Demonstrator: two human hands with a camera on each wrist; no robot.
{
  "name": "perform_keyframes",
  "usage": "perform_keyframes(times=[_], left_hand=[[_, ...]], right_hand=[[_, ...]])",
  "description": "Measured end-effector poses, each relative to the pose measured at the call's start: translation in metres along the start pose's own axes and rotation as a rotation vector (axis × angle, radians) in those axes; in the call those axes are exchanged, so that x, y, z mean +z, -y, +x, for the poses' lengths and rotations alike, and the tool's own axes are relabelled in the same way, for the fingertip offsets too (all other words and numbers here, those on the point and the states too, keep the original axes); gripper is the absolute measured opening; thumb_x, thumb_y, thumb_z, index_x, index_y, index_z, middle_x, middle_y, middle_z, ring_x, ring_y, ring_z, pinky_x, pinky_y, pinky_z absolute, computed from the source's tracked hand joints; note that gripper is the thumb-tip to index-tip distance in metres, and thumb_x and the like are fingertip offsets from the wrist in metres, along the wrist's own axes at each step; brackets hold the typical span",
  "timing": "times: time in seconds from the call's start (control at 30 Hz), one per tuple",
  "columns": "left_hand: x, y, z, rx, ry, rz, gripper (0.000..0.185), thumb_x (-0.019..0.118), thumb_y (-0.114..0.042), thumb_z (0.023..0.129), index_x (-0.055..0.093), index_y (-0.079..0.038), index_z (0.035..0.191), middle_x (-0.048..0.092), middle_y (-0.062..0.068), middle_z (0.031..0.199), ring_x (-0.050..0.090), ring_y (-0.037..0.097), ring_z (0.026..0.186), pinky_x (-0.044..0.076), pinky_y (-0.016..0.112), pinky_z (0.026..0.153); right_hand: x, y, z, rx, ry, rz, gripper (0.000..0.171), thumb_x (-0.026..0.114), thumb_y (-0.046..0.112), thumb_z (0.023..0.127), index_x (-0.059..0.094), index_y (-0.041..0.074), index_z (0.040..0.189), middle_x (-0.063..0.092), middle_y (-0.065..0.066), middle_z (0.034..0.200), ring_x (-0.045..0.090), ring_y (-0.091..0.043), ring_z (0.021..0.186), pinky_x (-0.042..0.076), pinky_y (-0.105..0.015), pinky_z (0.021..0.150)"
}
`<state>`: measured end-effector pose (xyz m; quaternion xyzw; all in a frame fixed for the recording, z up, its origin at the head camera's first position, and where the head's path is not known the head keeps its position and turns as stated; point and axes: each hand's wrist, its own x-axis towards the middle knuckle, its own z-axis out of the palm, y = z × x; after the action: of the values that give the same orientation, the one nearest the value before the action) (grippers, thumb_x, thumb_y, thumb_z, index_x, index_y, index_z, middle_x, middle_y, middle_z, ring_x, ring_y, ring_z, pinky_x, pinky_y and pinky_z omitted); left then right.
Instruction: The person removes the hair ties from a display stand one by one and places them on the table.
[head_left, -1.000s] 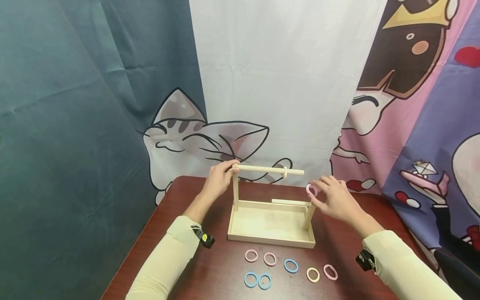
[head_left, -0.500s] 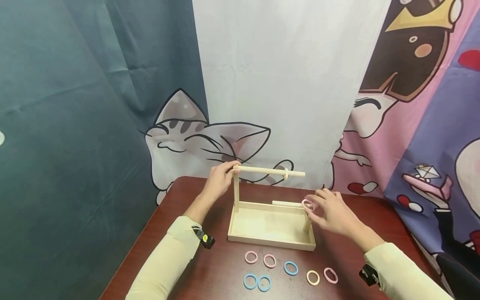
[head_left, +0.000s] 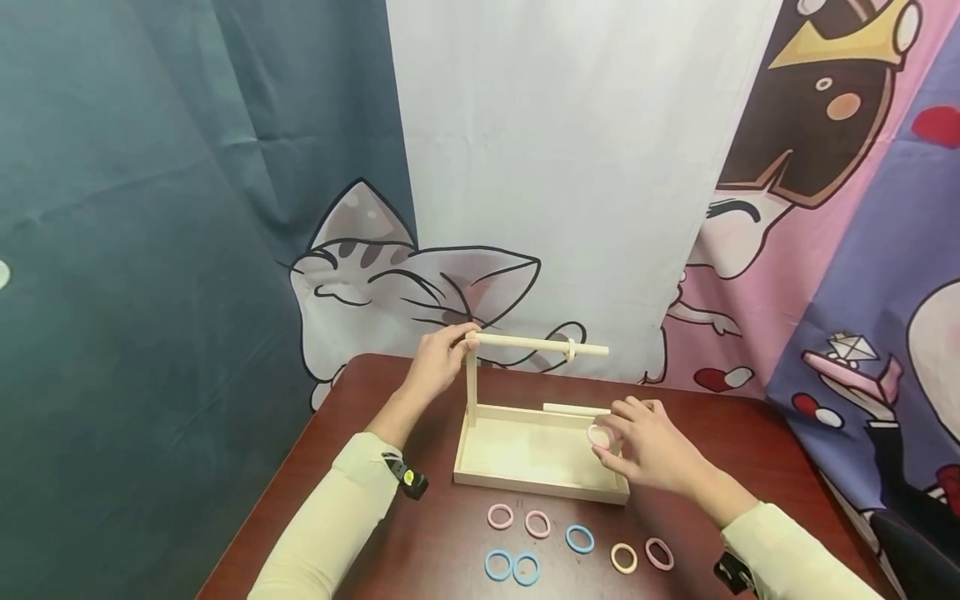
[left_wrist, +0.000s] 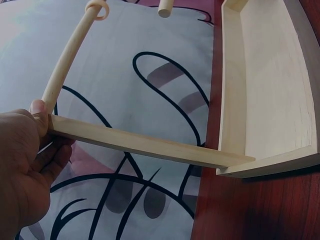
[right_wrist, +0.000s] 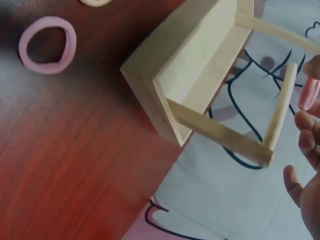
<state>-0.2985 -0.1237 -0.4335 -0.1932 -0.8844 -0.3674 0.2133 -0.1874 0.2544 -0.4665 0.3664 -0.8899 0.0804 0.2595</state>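
Note:
My left hand (head_left: 438, 360) grips the top of the tall post (left_wrist: 140, 142), where the upper dowel (left_wrist: 65, 65) of a wooden stand meets it. A cream ring (head_left: 571, 349) hangs near that dowel's free end. Between its thumb and fingers my right hand (head_left: 651, 446) pinches a pink ring (head_left: 600, 436), held in front of the tray's right end in the head view. Behind the right fingers runs the lower dowel (head_left: 573, 410), partly hidden by them. In the right wrist view the pink ring (right_wrist: 309, 94) is close beside that dowel (right_wrist: 281, 107) and its short post (right_wrist: 220, 132).
The stand's shallow wooden tray (head_left: 525, 450) sits on the dark red table (head_left: 375, 533). In front of it lie several rings: pink (head_left: 500, 517), blue (head_left: 580, 539) and cream (head_left: 624, 558). A printed cloth (head_left: 480, 167) hangs behind the table.
My right hand has come down and to the left with the pink ring, from beside the lower dowel's post to in front of the tray's right end. My left hand has stayed put.

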Motion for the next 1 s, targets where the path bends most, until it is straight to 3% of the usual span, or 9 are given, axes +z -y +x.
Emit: perform_keyframes(times=[0.27, 0.6, 0.67, 0.87, 1.0], left_hand=[[0.002, 0.000, 0.002, -0.006, -0.001, 0.008, 0.031, 0.075, -0.030, 0.101, 0.079, -0.018, 0.129, 0.078, 0.006, 0.104, 0.067, 0.026, 0.089, 0.058, 0.048, 0.087], [-0.002, -0.002, 0.007, -0.008, -0.013, 0.004, 0.031, 0.074, -0.032, 0.101, 0.080, -0.020, 0.129, 0.079, 0.007, 0.109, 0.069, 0.028, 0.093, 0.059, 0.052, 0.091], [-0.001, -0.002, 0.005, -0.008, -0.005, 0.014, 0.030, 0.075, -0.031, 0.101, 0.080, -0.020, 0.129, 0.079, 0.006, 0.107, 0.068, 0.027, 0.091, 0.059, 0.051, 0.090], [0.000, -0.001, 0.004, 0.005, -0.006, 0.018, 0.031, 0.074, -0.032, 0.101, 0.079, -0.021, 0.129, 0.078, 0.006, 0.106, 0.067, 0.026, 0.089, 0.058, 0.049, 0.088], [0.000, 0.000, 0.003, -0.005, 0.002, 0.013, 0.033, 0.072, -0.036, 0.101, 0.080, -0.020, 0.129, 0.076, 0.007, 0.104, 0.064, 0.026, 0.089, 0.056, 0.047, 0.086]], right_hand=[[0.009, 0.015, -0.010, -0.050, 0.030, 0.002, 0.031, 0.085, 0.049, 0.094, 0.081, 0.022, 0.107, 0.063, 0.012, 0.093, 0.055, -0.008, 0.095, 0.041, -0.043, 0.085], [0.019, 0.033, -0.018, -0.132, 0.066, 0.016, 0.034, 0.096, 0.041, 0.079, 0.080, 0.027, 0.105, 0.058, 0.015, 0.092, 0.049, -0.003, 0.091, 0.032, -0.035, 0.078], [0.022, 0.038, -0.022, -0.149, 0.074, 0.030, 0.032, 0.096, 0.042, 0.080, 0.080, 0.029, 0.104, 0.055, 0.016, 0.090, 0.046, -0.001, 0.089, 0.030, -0.034, 0.078], [0.030, 0.046, -0.032, -0.162, 0.057, 0.063, 0.023, 0.084, 0.055, 0.095, 0.078, 0.033, 0.100, 0.043, 0.019, 0.086, 0.034, 0.003, 0.084, 0.027, -0.031, 0.078], [0.033, 0.051, -0.037, -0.177, 0.048, 0.054, 0.025, 0.088, 0.054, 0.091, 0.079, 0.033, 0.098, 0.043, 0.019, 0.086, 0.037, 0.002, 0.084, 0.025, -0.030, 0.078]])
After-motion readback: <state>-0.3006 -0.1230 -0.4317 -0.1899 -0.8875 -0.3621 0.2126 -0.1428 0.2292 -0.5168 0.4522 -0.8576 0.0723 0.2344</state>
